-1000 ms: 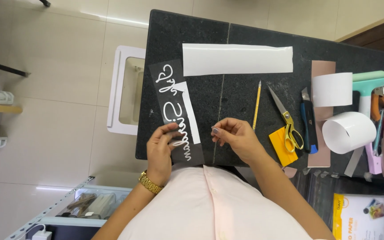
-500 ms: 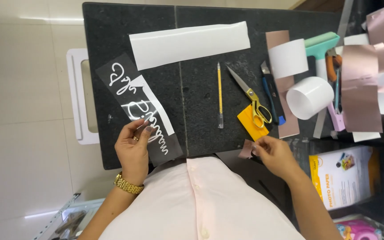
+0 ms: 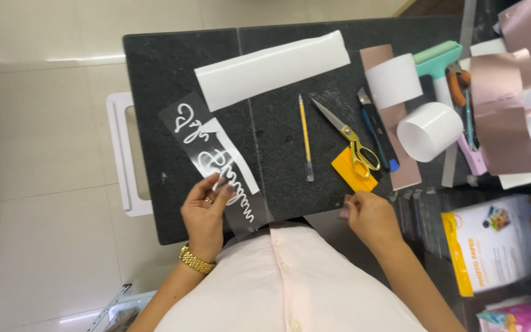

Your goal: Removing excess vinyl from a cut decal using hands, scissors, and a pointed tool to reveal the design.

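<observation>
— What is held by the left hand (image 3: 207,209)?

— A clear plastic strip with white cursive lettering (image 3: 213,163) is pinched between its thumb and fingers near the front edge of the black stone table (image 3: 278,110); a gold watch is worn on that wrist.

— And the right hand (image 3: 370,215)?

— It is closed loosely at the table's front edge, and whether a small scrap is gripped cannot be told. Just beyond it an orange square squeegee (image 3: 351,172) is lain under yellow-handled scissors (image 3: 348,138).

— Further out?

— A yellow pencil-like tool (image 3: 305,138) is seen at the centre, a long white sheet (image 3: 271,67) behind it, and white rolls (image 3: 428,129) to the right.
</observation>
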